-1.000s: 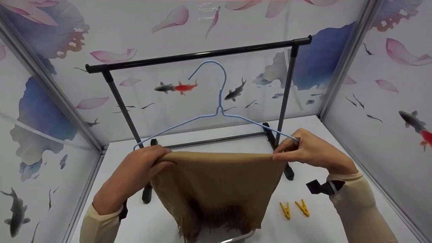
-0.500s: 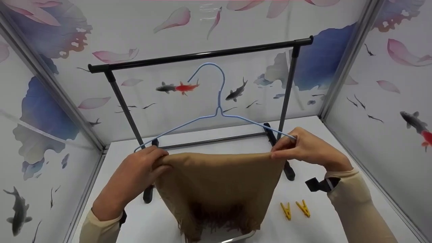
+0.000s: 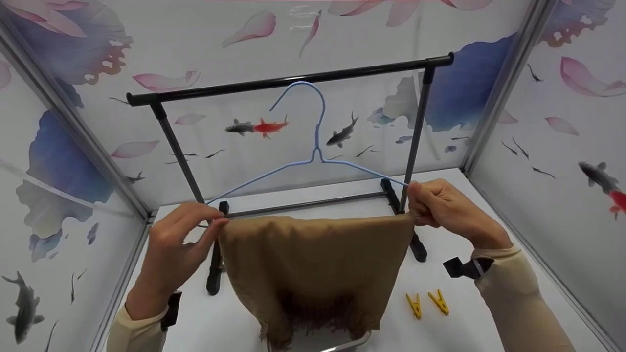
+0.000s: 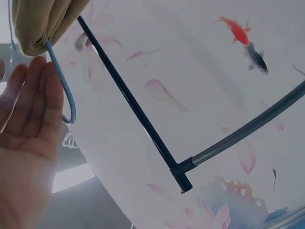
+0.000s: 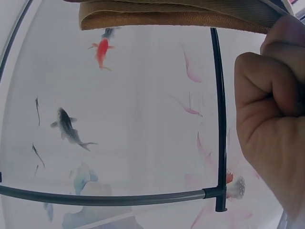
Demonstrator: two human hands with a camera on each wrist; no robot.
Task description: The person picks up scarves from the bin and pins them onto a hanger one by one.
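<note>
A tan fringed scarf hangs folded over the bottom bar of a blue wire hanger, whose hook points up. My left hand pinches the scarf's upper left corner between thumb and index finger in the head view. In the left wrist view its other fingers reach out fairly straight beside the hanger's rounded end. Curled around the hanger's right end is my right hand, against the scarf's edge. The right wrist view shows its fingers bent into the palm, with the hanger hidden inside.
Behind the hanger stands a black clothes rack on the white table. Two yellow clothespins lie at the right. A bent silver tube shows under the scarf. Printed panels enclose the table.
The hanger has risen slightly, its hook now overlapping the rack's bar in view. My left hand has slid outward to the scarf's corner. The right fingers have curled tighter at the hanger's end.
</note>
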